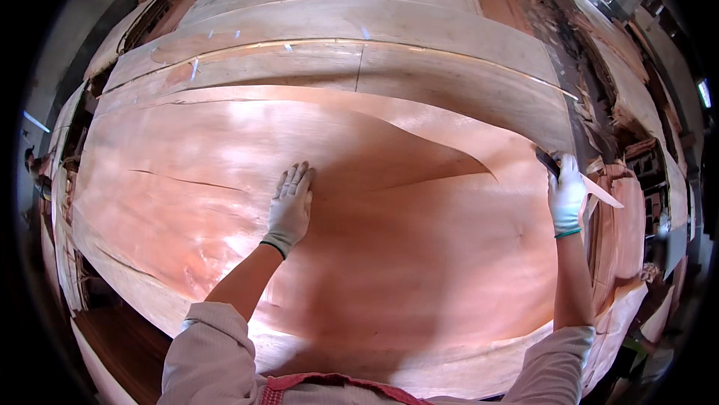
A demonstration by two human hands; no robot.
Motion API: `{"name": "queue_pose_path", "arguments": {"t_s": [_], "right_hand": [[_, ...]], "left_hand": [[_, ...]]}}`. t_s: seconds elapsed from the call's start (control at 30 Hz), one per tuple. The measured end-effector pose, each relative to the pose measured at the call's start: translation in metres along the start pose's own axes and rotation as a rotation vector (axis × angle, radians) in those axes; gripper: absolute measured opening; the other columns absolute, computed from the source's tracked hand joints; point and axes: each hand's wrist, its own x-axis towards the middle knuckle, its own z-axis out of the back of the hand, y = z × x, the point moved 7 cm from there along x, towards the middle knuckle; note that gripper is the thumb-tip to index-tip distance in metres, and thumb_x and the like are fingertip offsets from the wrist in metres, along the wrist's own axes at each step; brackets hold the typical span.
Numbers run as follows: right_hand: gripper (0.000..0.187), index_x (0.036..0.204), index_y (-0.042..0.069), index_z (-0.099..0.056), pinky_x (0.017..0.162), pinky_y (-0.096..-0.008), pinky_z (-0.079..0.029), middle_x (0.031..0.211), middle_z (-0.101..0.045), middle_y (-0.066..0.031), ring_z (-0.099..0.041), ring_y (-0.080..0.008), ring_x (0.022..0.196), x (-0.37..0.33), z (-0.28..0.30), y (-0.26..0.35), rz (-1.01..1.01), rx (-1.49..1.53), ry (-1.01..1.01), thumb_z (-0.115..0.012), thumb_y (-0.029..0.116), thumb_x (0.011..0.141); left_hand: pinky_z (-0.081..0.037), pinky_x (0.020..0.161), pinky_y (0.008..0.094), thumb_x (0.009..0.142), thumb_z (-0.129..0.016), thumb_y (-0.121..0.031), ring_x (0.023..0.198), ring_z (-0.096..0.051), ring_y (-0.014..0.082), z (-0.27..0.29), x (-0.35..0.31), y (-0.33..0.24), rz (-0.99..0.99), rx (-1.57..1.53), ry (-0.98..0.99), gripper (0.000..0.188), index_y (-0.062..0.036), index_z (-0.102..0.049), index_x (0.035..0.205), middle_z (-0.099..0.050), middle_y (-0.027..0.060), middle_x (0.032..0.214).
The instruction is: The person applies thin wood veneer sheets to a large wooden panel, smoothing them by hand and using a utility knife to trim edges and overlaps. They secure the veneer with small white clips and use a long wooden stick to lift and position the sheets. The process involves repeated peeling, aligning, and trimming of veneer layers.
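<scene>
While the right hand (pixel 566 194), in a white work glove with a green cuff, is clenched around a dark-handled cutting tool (pixel 547 161), the tool's tip meets the far right edge of the top veneer sheet (pixel 419 255). A narrow pale offcut strip (pixel 604 191) juts out to the right from just beside this hand, past the sheet's edge.

The left hand (pixel 290 209), gloved the same way, grasps nothing: it lies flat, fingers extended and slightly spread, palm pressed onto the sheet near its middle.

The veneer sheet is thin, reddish-pink wood and covers most of the work surface in front of the person. A long curved tear runs from the upper middle toward the right hand, and the flap (pixel 352 131) above it overlaps the part below. A thin dark crack (pixel 187 180) runs across the sheet to the left of the flat hand.

Beyond the sheet, wider and paler veneer sheets (pixel 359 38) lie stacked, with short pieces of light tape on their seams. At the right, ragged veneer scraps (pixel 622 113) are piled alongside the stack. Both forearms are bare below pale sleeves (pixel 210 345).
</scene>
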Motion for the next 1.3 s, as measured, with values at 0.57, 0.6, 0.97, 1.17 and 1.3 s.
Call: {"name": "queue_pose_path", "arguments": {"t_s": [0.57, 0.6, 0.97, 1.17, 1.3], "right_hand": [[0.029, 0.109, 0.012, -0.047, 0.074, -0.0473, -0.051, 0.103, -0.062, -0.0158, -0.062, -0.0374, 0.090, 0.058, -0.114, -0.001, -0.118, -0.101, 0.372, -0.062, 0.016, 0.084], [0.026, 0.107, 0.011, -0.048, 0.073, -0.0477, -0.050, 0.101, -0.062, -0.0161, -0.062, -0.0381, 0.089, 0.062, -0.122, 0.002, -0.125, -0.075, 0.359, -0.061, 0.016, 0.085], [0.023, 0.109, 0.010, -0.053, 0.078, -0.0493, -0.049, 0.109, -0.058, -0.0200, -0.060, -0.0396, 0.096, 0.077, -0.205, -0.006, -0.177, -0.089, 0.401, -0.056, 0.015, 0.087], [0.023, 0.109, 0.008, -0.053, 0.081, -0.0482, -0.047, 0.113, -0.055, -0.0214, -0.056, -0.0422, 0.099, 0.083, -0.221, 0.003, -0.192, 0.033, 0.390, -0.055, 0.015, 0.087], [0.021, 0.105, 0.008, -0.052, 0.080, -0.0498, -0.047, 0.113, -0.054, -0.0215, -0.056, -0.0438, 0.098, 0.076, -0.210, -0.004, -0.206, 0.055, 0.310, -0.054, 0.018, 0.087]], "left_hand": [[-0.025, 0.114, 0.0399, 0.093, -0.044, -0.014, 0.135, -0.034, 0.0271, 0.001, -0.005, 0.003, 0.032, 0.014, 0.002, 0.044, -0.0044, -0.041, 0.137, -0.038, 0.0107, 0.146], [-0.025, 0.114, 0.0400, 0.093, -0.045, -0.014, 0.136, -0.034, 0.0272, 0.001, -0.004, 0.004, 0.029, 0.011, 0.006, 0.045, -0.0041, -0.041, 0.137, -0.038, 0.0110, 0.146], [-0.027, 0.111, 0.0432, 0.093, -0.051, -0.019, 0.132, -0.037, 0.0336, 0.019, 0.060, 0.036, 0.213, 0.103, 0.109, 0.046, -0.0018, -0.043, 0.135, -0.044, 0.0173, 0.139], [-0.027, 0.111, 0.0436, 0.086, -0.062, -0.025, 0.133, -0.035, 0.0320, 0.033, 0.223, 0.030, -0.134, -0.023, 0.130, 0.058, -0.0061, -0.040, 0.137, -0.043, 0.0168, 0.139], [-0.026, 0.112, 0.0428, 0.083, -0.065, -0.026, 0.131, -0.036, 0.0336, 0.028, 0.229, -0.041, -0.414, 0.193, -0.113, 0.059, -0.0065, -0.043, 0.134, -0.047, 0.0148, 0.135]]}}
